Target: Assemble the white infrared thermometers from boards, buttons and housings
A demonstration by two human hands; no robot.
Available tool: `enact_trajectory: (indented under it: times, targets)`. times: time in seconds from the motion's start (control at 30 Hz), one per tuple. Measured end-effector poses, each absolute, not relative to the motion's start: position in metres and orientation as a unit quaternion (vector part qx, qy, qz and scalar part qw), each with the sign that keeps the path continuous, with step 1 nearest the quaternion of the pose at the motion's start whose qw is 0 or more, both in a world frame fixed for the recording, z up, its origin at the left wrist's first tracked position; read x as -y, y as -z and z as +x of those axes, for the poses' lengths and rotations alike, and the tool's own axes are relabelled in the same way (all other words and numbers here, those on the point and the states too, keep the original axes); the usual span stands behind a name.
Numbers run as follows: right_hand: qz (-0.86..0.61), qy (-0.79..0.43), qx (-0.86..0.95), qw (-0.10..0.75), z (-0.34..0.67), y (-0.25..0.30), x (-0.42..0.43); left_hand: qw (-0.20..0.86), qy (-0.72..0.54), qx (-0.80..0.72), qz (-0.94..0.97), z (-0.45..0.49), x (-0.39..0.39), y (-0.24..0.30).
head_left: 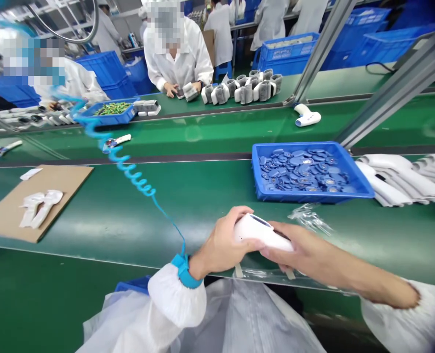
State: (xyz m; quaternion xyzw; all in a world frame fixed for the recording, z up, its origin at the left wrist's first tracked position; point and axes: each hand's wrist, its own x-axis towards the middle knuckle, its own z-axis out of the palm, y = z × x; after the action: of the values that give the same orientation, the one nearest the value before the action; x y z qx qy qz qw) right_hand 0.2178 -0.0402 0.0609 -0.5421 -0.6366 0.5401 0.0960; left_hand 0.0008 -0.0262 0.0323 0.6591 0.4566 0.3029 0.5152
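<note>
Both of my hands hold one white plastic thermometer-like device (258, 231) low over the near edge of the green bench. My left hand (222, 245) wraps round its left end, fingers closed. My right hand (298, 252) grips it from the right and beneath. A blue wrist strap (184, 272) sits on my left wrist, with a coiled blue cord (123, 164) running up to the left. Behind the device stands a blue tray (353, 171) filled with small blue parts (298, 169).
White device shells (397, 181) lie in a row right of the tray. A brown cardboard sheet (66, 181) with white parts (40, 206) lies at left. Clear film scraps (309, 218) lie near the tray. Across the conveyor, people in white coats work beside blue crates.
</note>
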Motion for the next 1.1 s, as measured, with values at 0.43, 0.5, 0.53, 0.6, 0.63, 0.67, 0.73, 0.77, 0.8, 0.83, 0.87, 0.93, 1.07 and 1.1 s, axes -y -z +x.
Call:
enact_trajectory:
  times: [0.43,0.5,0.53,0.6,0.63,0.67,0.73,0.77,0.8,0.83,0.87,0.93,1.07,1.1]
  targets:
    - [-0.522,-0.548,0.627,0.185,0.210,-0.064,0.053,0.400,-0.346,-0.459,0.714,-0.008,0.042,-0.014]
    - [-0.495,-0.536,0.665,0.155,0.215,-0.062,0.055,0.483,-0.279,-0.432,0.709,-0.014,0.035,-0.023]
    - [-0.487,-0.522,0.682,0.157,0.216,-0.061,0.055,0.514,-0.243,-0.427,0.703,-0.015,0.032,-0.028]
    - [-0.492,-0.473,0.697,0.219,0.211,-0.059,0.050,0.522,-0.202,-0.454,0.694,-0.016,0.027,-0.037]
    - [-0.508,-0.440,0.691,0.268,0.205,-0.059,0.046,0.503,-0.201,-0.478,0.692,-0.015,0.025,-0.040]
    - [-0.527,-0.403,0.681,0.311,0.196,-0.059,0.041,0.483,-0.204,-0.497,0.691,-0.013,0.024,-0.042]
    - [-0.571,-0.322,0.663,0.360,0.174,-0.060,0.030,0.465,-0.219,-0.504,0.694,-0.009,0.023,-0.044]
    - [-0.591,-0.278,0.664,0.365,0.163,-0.059,0.025,0.464,-0.229,-0.499,0.695,-0.007,0.023,-0.045]
    - [-0.604,-0.229,0.670,0.365,0.153,-0.058,0.021,0.467,-0.234,-0.489,0.698,-0.005,0.024,-0.045]
    - [-0.610,-0.177,0.681,0.365,0.144,-0.056,0.018,0.467,-0.233,-0.478,0.706,-0.004,0.024,-0.044]
    - [-0.610,-0.128,0.691,0.366,0.138,-0.054,0.015,0.463,-0.225,-0.465,0.720,-0.004,0.024,-0.043]
    - [-0.592,-0.047,0.714,0.370,0.131,-0.048,0.013,0.426,-0.198,-0.452,0.758,-0.004,0.024,-0.039]
    - [-0.513,0.079,0.737,0.432,0.132,-0.041,0.011,0.288,-0.166,-0.476,0.814,-0.005,0.023,-0.031]
    - [-0.495,0.103,0.737,0.449,0.132,-0.040,0.011,0.278,-0.165,-0.479,0.816,-0.006,0.023,-0.029]
